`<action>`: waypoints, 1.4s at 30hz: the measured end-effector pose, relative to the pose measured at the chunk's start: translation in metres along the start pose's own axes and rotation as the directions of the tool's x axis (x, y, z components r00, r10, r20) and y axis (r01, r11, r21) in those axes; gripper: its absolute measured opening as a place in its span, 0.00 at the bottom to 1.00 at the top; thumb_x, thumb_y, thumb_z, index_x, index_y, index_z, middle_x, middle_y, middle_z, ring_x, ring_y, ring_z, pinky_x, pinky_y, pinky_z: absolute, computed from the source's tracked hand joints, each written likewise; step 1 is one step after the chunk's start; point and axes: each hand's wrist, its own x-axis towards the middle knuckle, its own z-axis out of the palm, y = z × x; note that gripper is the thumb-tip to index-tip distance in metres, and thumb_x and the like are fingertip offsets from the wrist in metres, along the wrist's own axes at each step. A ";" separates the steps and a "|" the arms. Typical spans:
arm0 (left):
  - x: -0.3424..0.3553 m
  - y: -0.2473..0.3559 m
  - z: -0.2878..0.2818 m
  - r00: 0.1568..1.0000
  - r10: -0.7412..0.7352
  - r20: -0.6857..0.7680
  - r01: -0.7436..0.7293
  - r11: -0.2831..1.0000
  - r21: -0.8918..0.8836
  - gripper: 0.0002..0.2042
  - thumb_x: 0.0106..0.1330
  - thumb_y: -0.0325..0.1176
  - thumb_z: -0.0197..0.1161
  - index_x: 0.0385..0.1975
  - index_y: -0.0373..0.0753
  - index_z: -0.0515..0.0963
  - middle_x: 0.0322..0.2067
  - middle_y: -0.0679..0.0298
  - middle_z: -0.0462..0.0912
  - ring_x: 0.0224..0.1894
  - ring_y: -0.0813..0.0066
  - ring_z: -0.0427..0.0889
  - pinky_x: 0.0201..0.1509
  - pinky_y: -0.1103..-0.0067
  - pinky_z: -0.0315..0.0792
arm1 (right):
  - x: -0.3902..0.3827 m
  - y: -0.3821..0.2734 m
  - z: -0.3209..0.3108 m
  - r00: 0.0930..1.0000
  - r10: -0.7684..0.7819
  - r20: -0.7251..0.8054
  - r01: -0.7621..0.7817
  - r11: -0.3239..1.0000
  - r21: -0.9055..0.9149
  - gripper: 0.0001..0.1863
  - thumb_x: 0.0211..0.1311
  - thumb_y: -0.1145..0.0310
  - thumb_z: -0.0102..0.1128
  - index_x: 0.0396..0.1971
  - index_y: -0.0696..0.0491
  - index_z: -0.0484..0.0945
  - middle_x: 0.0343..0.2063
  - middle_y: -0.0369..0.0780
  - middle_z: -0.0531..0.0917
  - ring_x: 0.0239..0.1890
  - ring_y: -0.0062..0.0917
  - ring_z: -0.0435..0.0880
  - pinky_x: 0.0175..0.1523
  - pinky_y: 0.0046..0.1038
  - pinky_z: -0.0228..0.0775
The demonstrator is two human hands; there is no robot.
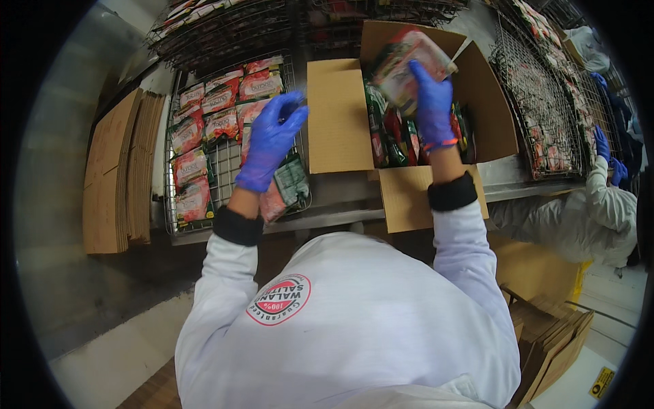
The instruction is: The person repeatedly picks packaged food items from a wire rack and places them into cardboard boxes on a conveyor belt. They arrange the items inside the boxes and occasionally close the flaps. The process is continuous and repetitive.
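My right hand (434, 102), in a blue glove, grips a flat red-and-clear plastic food packet (398, 71) above an open cardboard carton (335, 112). Inside the carton, several green and red packets (395, 140) stand on edge. My left hand (272, 140), also gloved in blue, hovers over a wire tray (228, 167) with its fingers apart and curved, and I see nothing held in it. Red-and-white packets (221, 123) lie in rows on that tray. Beneath my left wrist, a packet with a dark green back (289, 184) lies at the tray's near right corner.
Flattened cartons (112, 170) lean at the left, and more flat cardboard (552, 347) stands at the lower right. Stacked wire trays (211, 31) fill the back. Loaded wire trays (545, 109) stand right of the carton, where a person in white sleeves (599, 204) works with blue-gloved hands.
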 end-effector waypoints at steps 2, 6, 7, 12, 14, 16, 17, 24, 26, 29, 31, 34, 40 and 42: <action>-0.024 -0.032 -0.024 0.990 -0.140 -0.009 0.140 0.990 0.028 0.18 0.65 0.35 0.67 0.51 0.34 0.76 0.44 0.61 0.82 0.46 0.77 0.79 0.53 0.78 0.73 | 0.048 0.019 -0.018 0.992 -0.080 -0.099 0.026 0.887 -0.462 0.24 0.55 0.58 0.68 0.46 0.59 0.77 0.41 0.48 0.84 0.43 0.36 0.84 0.49 0.34 0.76; -0.075 -0.066 -0.058 0.938 -0.337 0.087 0.274 0.869 0.412 0.30 0.56 0.46 0.73 0.56 0.35 0.74 0.52 0.51 0.78 0.54 0.60 0.78 0.58 0.69 0.72 | 0.101 0.091 -0.022 0.912 0.400 0.088 -0.063 0.350 -0.935 0.36 0.53 0.41 0.62 0.44 0.63 0.80 0.44 0.58 0.82 0.50 0.50 0.81 0.56 0.42 0.72; -0.089 -0.067 -0.068 0.937 -0.323 0.134 0.210 0.826 0.524 0.35 0.53 0.49 0.74 0.58 0.37 0.72 0.54 0.49 0.76 0.56 0.56 0.76 0.60 0.67 0.70 | 0.088 0.102 0.002 0.848 0.513 0.136 -0.051 0.333 -0.942 0.40 0.53 0.36 0.57 0.45 0.63 0.81 0.43 0.56 0.84 0.50 0.47 0.82 0.56 0.40 0.71; -0.117 -0.060 -0.082 0.903 -0.330 0.276 -0.012 0.622 0.783 0.56 0.37 0.55 0.79 0.70 0.47 0.57 0.62 0.46 0.66 0.64 0.47 0.66 0.68 0.65 0.62 | 0.072 0.125 0.015 0.712 0.548 0.440 -0.037 0.654 -0.755 0.48 0.56 0.29 0.51 0.58 0.62 0.73 0.54 0.56 0.77 0.59 0.43 0.76 0.63 0.36 0.64; -0.117 -0.058 -0.074 0.932 -0.253 0.261 -0.112 0.486 0.867 0.56 0.37 0.51 0.79 0.71 0.49 0.55 0.59 0.46 0.68 0.64 0.50 0.66 0.69 0.66 0.60 | 0.066 0.127 0.023 0.723 0.540 0.431 0.052 0.580 -0.813 0.52 0.55 0.25 0.48 0.58 0.64 0.71 0.55 0.59 0.76 0.60 0.45 0.74 0.64 0.37 0.63; -0.118 -0.067 -0.068 0.917 -0.244 0.315 -0.116 0.592 0.798 0.55 0.39 0.48 0.79 0.71 0.48 0.54 0.61 0.46 0.67 0.64 0.48 0.66 0.67 0.65 0.62 | 0.058 0.102 0.044 0.790 0.532 0.305 0.150 0.315 -0.937 0.56 0.54 0.23 0.46 0.55 0.69 0.71 0.52 0.62 0.76 0.60 0.49 0.74 0.63 0.39 0.65; -0.114 -0.071 -0.068 0.911 -0.223 0.348 -0.133 0.639 0.757 0.55 0.41 0.46 0.78 0.72 0.48 0.53 0.62 0.46 0.67 0.64 0.48 0.66 0.66 0.65 0.64 | 0.051 0.093 0.051 0.805 0.501 0.317 0.197 0.280 -0.940 0.58 0.52 0.21 0.45 0.50 0.72 0.72 0.48 0.65 0.77 0.58 0.53 0.75 0.60 0.41 0.67; 0.023 -0.054 -0.110 0.506 -0.664 0.550 0.055 0.662 0.748 0.40 0.44 0.41 0.72 0.61 0.33 0.69 0.56 0.48 0.74 0.56 0.50 0.75 0.62 0.71 0.70 | 0.021 0.038 0.073 0.866 0.320 0.385 0.361 0.132 -0.923 0.44 0.57 0.33 0.54 0.60 0.57 0.70 0.59 0.51 0.73 0.60 0.44 0.74 0.62 0.37 0.67; 0.040 -0.102 -0.113 0.613 -0.472 0.633 -0.070 0.766 0.639 0.40 0.43 0.43 0.73 0.59 0.33 0.70 0.53 0.49 0.77 0.53 0.51 0.78 0.56 0.70 0.73 | -0.005 0.020 0.098 0.862 0.149 0.485 0.431 0.288 -0.855 0.41 0.59 0.36 0.55 0.62 0.54 0.68 0.60 0.49 0.72 0.61 0.42 0.73 0.64 0.37 0.65; 0.060 -0.151 -0.106 0.598 -0.380 0.706 -0.178 0.795 0.580 0.38 0.38 0.45 0.76 0.51 0.29 0.73 0.47 0.50 0.81 0.46 0.57 0.81 0.45 0.70 0.76 | -0.040 -0.012 0.116 0.836 0.045 0.547 0.470 0.455 -0.756 0.36 0.62 0.43 0.58 0.63 0.52 0.68 0.61 0.47 0.72 0.62 0.40 0.73 0.65 0.36 0.64; 0.068 -0.123 -0.097 0.407 -0.590 0.697 -0.095 0.732 0.675 0.37 0.37 0.45 0.77 0.47 0.27 0.73 0.46 0.49 0.80 0.45 0.60 0.81 0.43 0.70 0.76 | -0.064 -0.025 0.104 0.847 0.043 0.529 0.416 0.566 -0.712 0.33 0.63 0.48 0.60 0.62 0.52 0.70 0.60 0.46 0.74 0.62 0.38 0.73 0.65 0.35 0.64; 0.050 -0.117 -0.110 0.433 -0.547 0.717 0.090 0.817 0.569 0.29 0.39 0.42 0.77 0.39 0.30 0.75 0.34 0.54 0.81 0.37 0.64 0.81 0.40 0.72 0.75 | -0.089 -0.041 0.088 0.871 0.040 0.490 0.334 0.684 -0.649 0.28 0.63 0.55 0.63 0.60 0.52 0.72 0.58 0.46 0.75 0.61 0.36 0.74 0.65 0.33 0.64; 0.033 -0.110 -0.130 0.347 -0.633 0.691 0.026 0.744 0.668 0.39 0.45 0.46 0.73 0.57 0.30 0.72 0.42 0.50 0.82 0.46 0.61 0.82 0.50 0.72 0.74 | -0.133 -0.047 0.078 0.868 -0.048 0.495 0.394 0.673 -0.626 0.24 0.63 0.63 0.65 0.58 0.51 0.75 0.52 0.42 0.79 0.56 0.31 0.77 0.62 0.30 0.66; 0.004 -0.113 -0.136 0.596 -0.336 0.729 -0.098 0.871 0.481 0.37 0.45 0.43 0.73 0.57 0.31 0.72 0.39 0.52 0.83 0.41 0.63 0.83 0.47 0.72 0.75 | -0.141 -0.049 0.093 0.861 0.022 0.509 0.321 0.753 -0.574 0.23 0.64 0.69 0.63 0.59 0.54 0.74 0.54 0.39 0.78 0.58 0.26 0.75 0.64 0.28 0.64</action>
